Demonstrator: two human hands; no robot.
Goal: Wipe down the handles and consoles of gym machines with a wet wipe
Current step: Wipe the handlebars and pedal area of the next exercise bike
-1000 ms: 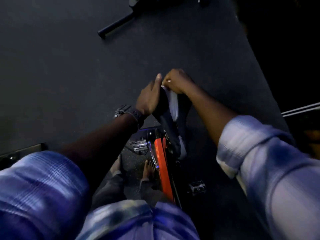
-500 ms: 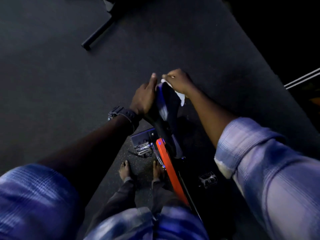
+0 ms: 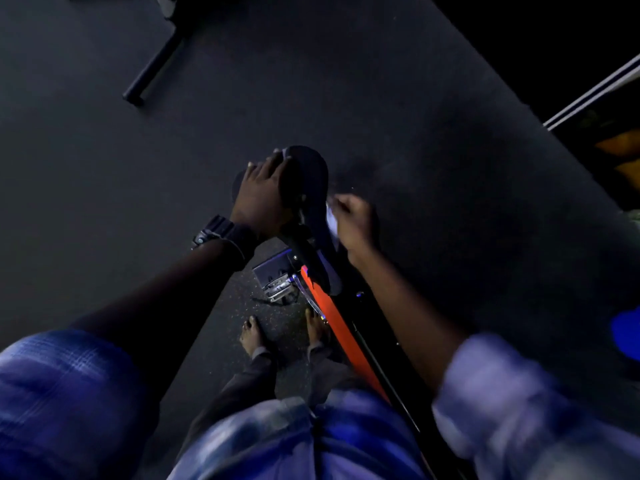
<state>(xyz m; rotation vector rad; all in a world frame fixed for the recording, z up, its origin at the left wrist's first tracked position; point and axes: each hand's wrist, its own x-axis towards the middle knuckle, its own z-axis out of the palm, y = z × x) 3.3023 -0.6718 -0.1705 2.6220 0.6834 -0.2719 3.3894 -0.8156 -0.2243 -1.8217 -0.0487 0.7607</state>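
Wet wipe (image 3: 331,221): pale, crumpled, pressed against the right flank of the black bike saddle (image 3: 311,174), about midway along its length. Right hand (image 3: 356,223) holds the wipe, fingers curled round it, knuckles turned outward from the saddle; the forearm runs back and down toward the near right of the view, sleeve (image 3: 519,403) rolled above the wrist. Image is motion-blurred here, so individual finger placement cannot be resolved. Left hand (image 3: 263,192) lies over the left side of the saddle top, palm down, fingers bent over the wide rear end and gripping it; wrist carries a dark watch (image 3: 221,233), forearm bare, extending straight back to a blue plaid sleeve. Saddle sits on a black post above an orange frame member (image 3: 332,320) that slopes down toward the person. A metal pedal (image 3: 277,287) shows left of the frame, just beyond the bare feet (image 3: 252,336), which stand on dark speckled rubber floor (image 3: 104,168). A black tubular machine foot (image 3: 152,67) lies on the floor toward the far left corner. Lighting dim throughout.
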